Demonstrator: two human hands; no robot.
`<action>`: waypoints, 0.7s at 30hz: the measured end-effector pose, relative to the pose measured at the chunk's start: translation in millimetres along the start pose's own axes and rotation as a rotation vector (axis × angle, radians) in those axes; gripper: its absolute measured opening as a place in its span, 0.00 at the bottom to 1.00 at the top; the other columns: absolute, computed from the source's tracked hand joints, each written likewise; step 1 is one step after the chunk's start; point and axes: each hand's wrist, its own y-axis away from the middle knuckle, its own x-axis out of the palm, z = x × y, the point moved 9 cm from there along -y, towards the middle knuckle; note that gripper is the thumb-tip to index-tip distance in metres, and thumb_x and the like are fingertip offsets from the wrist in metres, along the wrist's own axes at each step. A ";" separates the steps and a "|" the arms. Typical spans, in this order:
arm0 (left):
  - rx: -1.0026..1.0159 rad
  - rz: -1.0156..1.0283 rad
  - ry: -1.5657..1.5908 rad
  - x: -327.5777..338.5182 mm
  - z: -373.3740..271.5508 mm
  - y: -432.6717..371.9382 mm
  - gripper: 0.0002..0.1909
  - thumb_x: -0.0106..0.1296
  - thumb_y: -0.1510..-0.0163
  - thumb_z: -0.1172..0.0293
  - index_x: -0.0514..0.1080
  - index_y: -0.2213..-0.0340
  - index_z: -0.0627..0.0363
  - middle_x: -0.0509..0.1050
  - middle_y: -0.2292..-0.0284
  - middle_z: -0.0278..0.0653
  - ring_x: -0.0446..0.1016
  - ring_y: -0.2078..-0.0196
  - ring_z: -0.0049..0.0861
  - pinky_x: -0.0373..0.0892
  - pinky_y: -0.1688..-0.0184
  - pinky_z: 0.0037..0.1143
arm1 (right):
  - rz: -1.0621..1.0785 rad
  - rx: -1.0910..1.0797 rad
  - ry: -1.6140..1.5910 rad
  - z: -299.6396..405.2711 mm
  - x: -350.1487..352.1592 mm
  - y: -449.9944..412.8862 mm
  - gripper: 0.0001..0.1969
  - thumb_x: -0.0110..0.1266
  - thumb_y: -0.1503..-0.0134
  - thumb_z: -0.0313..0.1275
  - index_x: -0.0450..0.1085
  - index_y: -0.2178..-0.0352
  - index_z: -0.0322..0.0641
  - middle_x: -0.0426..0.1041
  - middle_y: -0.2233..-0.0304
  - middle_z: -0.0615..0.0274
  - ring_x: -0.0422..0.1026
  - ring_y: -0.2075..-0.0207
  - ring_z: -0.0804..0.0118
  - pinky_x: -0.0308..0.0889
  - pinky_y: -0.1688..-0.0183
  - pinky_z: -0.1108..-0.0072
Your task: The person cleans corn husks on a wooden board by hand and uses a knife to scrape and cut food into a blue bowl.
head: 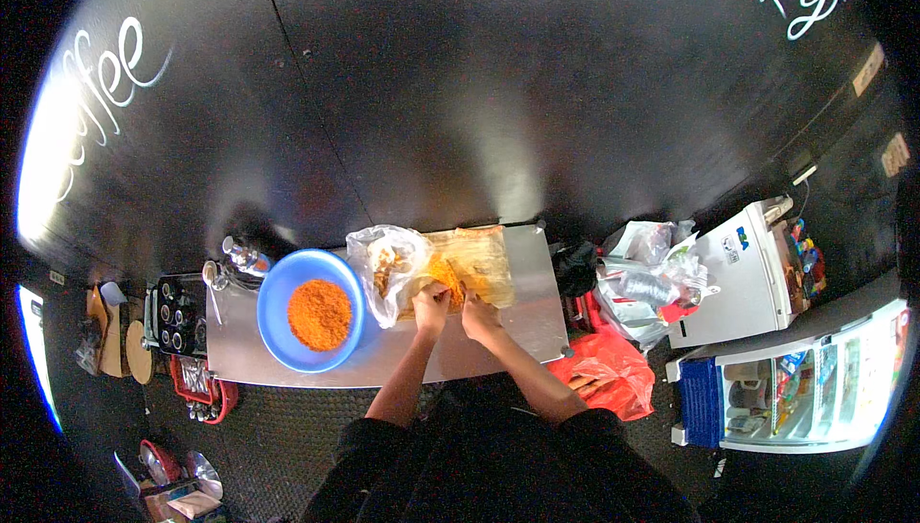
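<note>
My left hand (pixel 431 307) and my right hand (pixel 480 316) meet at the front edge of a wooden cutting board (pixel 490 257), with orange shredded food (pixel 447 275) between and behind them. What the fingers grip is too small to make out. To the left of the board lies an open clear plastic bag (pixel 392 289) holding peelings or scraps. Farther left, a large blue plastic basin (pixel 269 300) contains a heap of finely shredded orange food (pixel 320 316). Board, bag and basin rest on a stainless steel table (pixel 532 336).
Bottles (pixel 244 257) stand behind the basin, near the wall. Right of the table are a black bag (pixel 573 269), white plastic bags (pixel 643 286), a red plastic bag (pixel 622 375), a white refrigerator (pixel 740 275) and a glass-door cooler (pixel 798 393). A black stove (pixel 180 314) is at left.
</note>
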 end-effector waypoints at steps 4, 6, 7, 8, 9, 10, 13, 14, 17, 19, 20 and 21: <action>0.061 -0.029 0.037 -3.3 5.4 1.4 0.05 0.52 0.62 0.80 0.71 0.77 0.64 0.72 0.79 0.44 0.71 0.77 0.32 0.67 0.73 0.24 | 0.025 -0.002 -0.022 4.8 -0.3 -0.6 0.21 0.45 0.55 0.23 0.51 0.58 0.27 0.68 0.68 0.41 0.69 0.67 0.48 0.66 0.66 0.66; 0.084 -0.029 0.039 -1.8 3.4 0.8 0.05 0.52 0.63 0.80 0.71 0.77 0.64 0.72 0.79 0.43 0.71 0.77 0.31 0.67 0.73 0.24 | -0.001 0.049 -0.048 2.9 -1.6 -2.0 0.21 0.44 0.54 0.25 0.51 0.57 0.29 0.68 0.69 0.42 0.69 0.67 0.48 0.66 0.67 0.66; 0.027 0.003 0.052 1.6 8.6 -0.6 0.05 0.53 0.63 0.80 0.71 0.78 0.64 0.71 0.79 0.43 0.71 0.77 0.31 0.67 0.73 0.24 | 0.000 0.050 -0.049 3.9 0.1 -1.1 0.21 0.44 0.54 0.25 0.51 0.57 0.29 0.68 0.69 0.42 0.69 0.67 0.48 0.66 0.67 0.66; -0.029 0.035 0.065 4.8 13.8 -1.1 0.05 0.53 0.63 0.80 0.71 0.78 0.63 0.71 0.80 0.43 0.71 0.77 0.31 0.67 0.73 0.24 | -0.045 0.073 -0.066 3.0 -1.4 1.7 0.19 0.43 0.53 0.26 0.52 0.58 0.30 0.68 0.69 0.42 0.70 0.68 0.48 0.66 0.67 0.66; -0.031 0.031 0.061 2.6 17.1 -1.2 0.05 0.53 0.63 0.80 0.71 0.78 0.63 0.71 0.80 0.43 0.71 0.77 0.31 0.67 0.73 0.24 | -0.088 0.089 -0.084 4.2 -1.2 4.2 0.17 0.42 0.52 0.27 0.53 0.60 0.31 0.68 0.69 0.42 0.70 0.68 0.48 0.66 0.67 0.66; -0.035 0.074 0.064 4.7 20.6 -1.3 0.05 0.52 0.63 0.81 0.71 0.78 0.63 0.71 0.80 0.43 0.71 0.77 0.31 0.66 0.74 0.24 | -0.051 -0.007 -0.041 11.6 4.9 9.4 0.15 0.40 0.51 0.28 0.53 0.61 0.31 0.69 0.70 0.43 0.70 0.69 0.48 0.66 0.67 0.66; -0.002 0.080 0.058 5.6 22.6 -1.2 0.04 0.51 0.63 0.82 0.71 0.79 0.63 0.71 0.80 0.43 0.70 0.78 0.31 0.66 0.74 0.24 | -0.036 -0.010 -0.013 19.1 15.1 14.5 0.13 0.39 0.50 0.29 0.54 0.64 0.32 0.69 0.71 0.43 0.70 0.70 0.48 0.66 0.67 0.65; 0.035 0.044 0.049 3.7 20.1 -1.0 0.04 0.50 0.63 0.82 0.71 0.79 0.63 0.71 0.80 0.44 0.70 0.79 0.31 0.66 0.75 0.24 | -0.057 0.087 -0.027 13.4 15.2 13.5 0.12 0.39 0.49 0.30 0.55 0.65 0.33 0.69 0.72 0.43 0.70 0.70 0.48 0.66 0.67 0.65; 0.053 0.047 -0.009 11.2 9.4 -1.2 0.03 0.49 0.63 0.81 0.70 0.80 0.63 0.70 0.80 0.45 0.70 0.79 0.31 0.65 0.76 0.24 | -0.126 0.103 -0.013 -1.6 13.0 2.7 0.12 0.39 0.50 0.29 0.54 0.65 0.32 0.70 0.73 0.44 0.71 0.71 0.48 0.67 0.68 0.65; 0.028 0.044 0.003 4.6 21.9 -0.9 0.03 0.49 0.63 0.81 0.71 0.80 0.62 0.70 0.81 0.45 0.70 0.79 0.32 0.65 0.76 0.24 | -0.122 0.075 -0.033 8.6 4.1 0.8 0.12 0.39 0.50 0.28 0.54 0.64 0.32 0.70 0.74 0.43 0.71 0.71 0.48 0.67 0.68 0.66; 0.007 0.047 0.021 1.7 28.9 -0.4 0.04 0.49 0.63 0.81 0.71 0.80 0.61 0.69 0.81 0.46 0.70 0.79 0.33 0.65 0.77 0.25 | -0.121 0.057 -0.052 15.3 0.5 1.3 0.13 0.40 0.51 0.28 0.54 0.64 0.32 0.70 0.74 0.43 0.71 0.70 0.48 0.67 0.68 0.66; 0.010 0.053 0.026 5.0 25.2 -1.2 0.04 0.49 0.63 0.81 0.71 0.80 0.61 0.69 0.81 0.46 0.70 0.79 0.33 0.65 0.77 0.25 | -0.125 0.064 -0.051 13.3 3.9 1.2 0.13 0.40 0.51 0.28 0.54 0.64 0.32 0.70 0.74 0.43 0.71 0.70 0.48 0.67 0.68 0.66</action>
